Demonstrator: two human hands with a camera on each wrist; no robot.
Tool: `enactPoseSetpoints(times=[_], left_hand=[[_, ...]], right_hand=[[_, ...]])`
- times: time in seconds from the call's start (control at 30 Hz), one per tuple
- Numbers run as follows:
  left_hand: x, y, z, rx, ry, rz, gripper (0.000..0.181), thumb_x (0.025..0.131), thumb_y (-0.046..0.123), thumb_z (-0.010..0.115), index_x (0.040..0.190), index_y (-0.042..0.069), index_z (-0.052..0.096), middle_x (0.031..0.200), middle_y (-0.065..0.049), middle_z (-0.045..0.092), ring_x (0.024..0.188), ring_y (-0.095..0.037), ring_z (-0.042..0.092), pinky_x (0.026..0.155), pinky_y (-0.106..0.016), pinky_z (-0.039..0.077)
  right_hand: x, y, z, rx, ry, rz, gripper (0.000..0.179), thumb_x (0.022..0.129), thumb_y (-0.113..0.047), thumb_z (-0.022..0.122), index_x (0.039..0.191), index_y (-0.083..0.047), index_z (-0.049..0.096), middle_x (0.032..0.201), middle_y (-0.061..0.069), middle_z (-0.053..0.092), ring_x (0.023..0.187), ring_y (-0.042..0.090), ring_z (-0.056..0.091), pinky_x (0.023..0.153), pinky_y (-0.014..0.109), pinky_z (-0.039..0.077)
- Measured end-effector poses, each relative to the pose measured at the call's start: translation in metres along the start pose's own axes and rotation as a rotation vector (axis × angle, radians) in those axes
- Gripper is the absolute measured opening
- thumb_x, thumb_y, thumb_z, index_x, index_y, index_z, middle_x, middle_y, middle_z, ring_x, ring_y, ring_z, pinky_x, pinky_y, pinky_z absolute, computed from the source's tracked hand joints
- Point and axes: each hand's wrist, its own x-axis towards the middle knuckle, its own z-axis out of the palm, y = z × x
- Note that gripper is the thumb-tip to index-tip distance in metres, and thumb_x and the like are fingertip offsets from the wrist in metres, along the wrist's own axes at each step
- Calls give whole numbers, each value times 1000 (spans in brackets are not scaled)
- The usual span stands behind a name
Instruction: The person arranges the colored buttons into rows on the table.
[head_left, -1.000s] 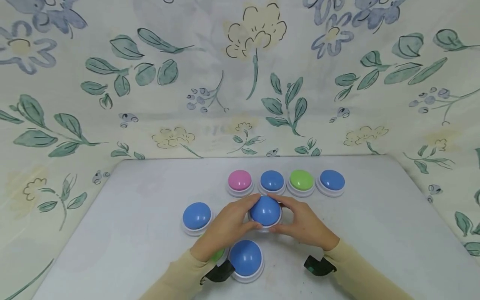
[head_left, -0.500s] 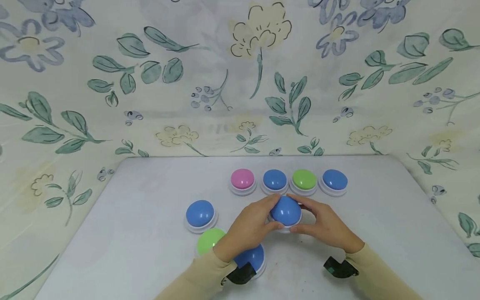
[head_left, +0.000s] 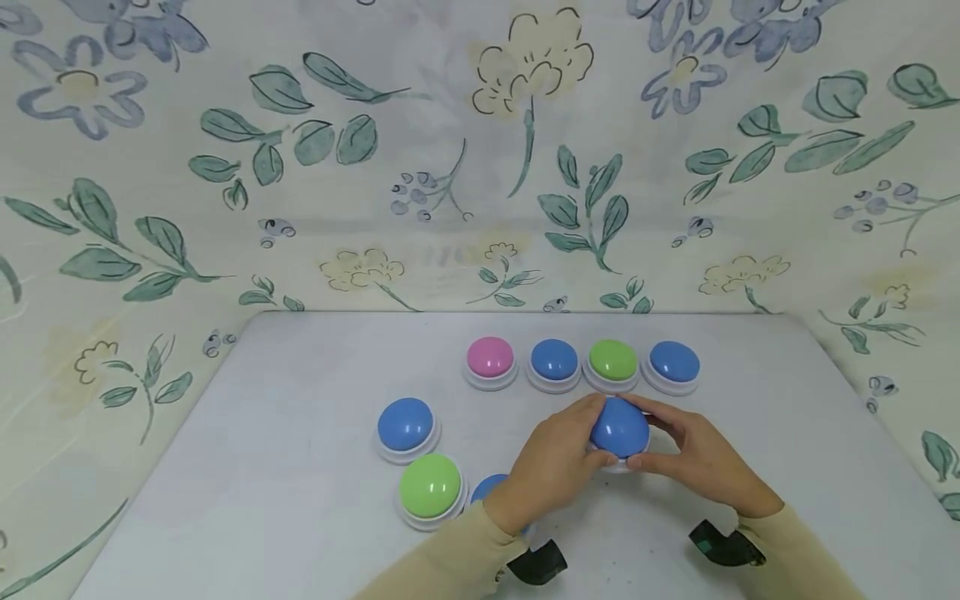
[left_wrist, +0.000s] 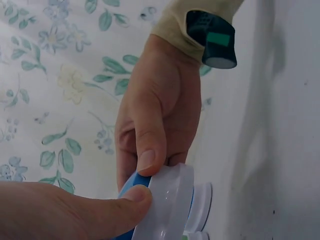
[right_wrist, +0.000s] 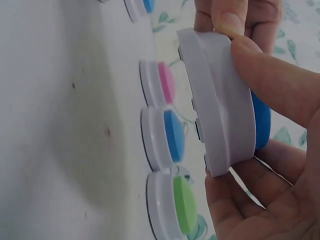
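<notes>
The left hand (head_left: 551,458) and the right hand (head_left: 701,458) pinch the held button (head_left: 620,427) between them, thumbs on its near side and fingers curled round the far side. The thumb tips lie close together on its white base. The held button is off the table (head_left: 315,383), blue dome up, its underside feet (right_wrist: 198,129) showing in the right wrist view.

Beige sleeves (head_left: 442,562) cover both forearms, each with a dark device (head_left: 537,563) at the wrist. Under the left wrist sits a blue button (head_left: 489,486), mostly hidden. To its left stands a green button (head_left: 430,486), and just beyond that another blue button (head_left: 406,424).

Past the hands, four more stand in a row, left to right: a pink button (head_left: 491,357), a blue one (head_left: 554,360), a green one (head_left: 612,360) and a last blue one (head_left: 675,362). The held button is just in front of the row's right half. Behind the white table hangs a pale cloth (head_left: 465,108) printed with flowers and leaves.
</notes>
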Motion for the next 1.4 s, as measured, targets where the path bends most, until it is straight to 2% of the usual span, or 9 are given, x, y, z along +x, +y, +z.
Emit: enactPoseSetpoints(times=[0.27,0.47,0.53,0.67,0.9,1.0,1.2,1.4], left_hand=[[10,14,15,37,31,24,69,84,29,67,141,6,37,141,-2,43,124,-12,46,99,-26,41],[17,19,25,40,73,62,65,84,28,68,139,5,40,139,-2,46,121,-12,48,98,-25,42],[19,21,29,39,79,67,65,84,28,68,138,5,41,138,-1,47,121,-11,48,98,-25,42],[22,26,37,20,90,69,63,84,28,68,136,6,42,135,0,49,119,-10,50,97,-24,43],[28,33,47,-13,128,66,61,83,27,70,134,4,44,132,-1,51,116,-10,51,95,-24,45],[31,35,51,-16,134,53,63,82,27,70,134,3,44,132,-1,51,116,-10,51,94,-24,45],[39,40,61,-4,121,21,64,82,30,70,135,3,45,136,-3,48,119,-10,49,96,-24,43],[46,46,68,-17,103,-16,63,83,28,70,134,3,46,136,-2,47,120,-10,48,97,-23,42]], right_hand=[[-10,7,-15,-13,11,24,69,77,-30,75,137,-15,45,137,2,47,122,22,48,100,39,37],[-17,16,-21,15,34,75,68,77,-27,76,136,-13,46,137,1,47,119,1,45,98,16,37],[-20,18,-24,31,38,80,68,77,-25,75,136,-10,45,137,3,47,118,-3,44,96,12,36],[-26,23,-30,47,37,87,66,79,-22,74,136,-9,44,137,6,47,117,-5,44,95,10,36],[-31,26,-41,15,35,93,64,80,-22,73,137,-11,45,138,8,46,117,-8,42,93,12,38],[-32,29,-45,5,28,89,65,80,-22,73,137,-11,44,138,9,45,117,-10,40,93,8,36],[-36,35,-52,-29,28,86,67,80,-23,73,137,-8,44,138,13,45,116,-14,38,92,5,34],[-39,40,-57,-69,26,142,68,78,-28,74,137,-10,44,137,12,46,114,-15,38,91,10,39]])
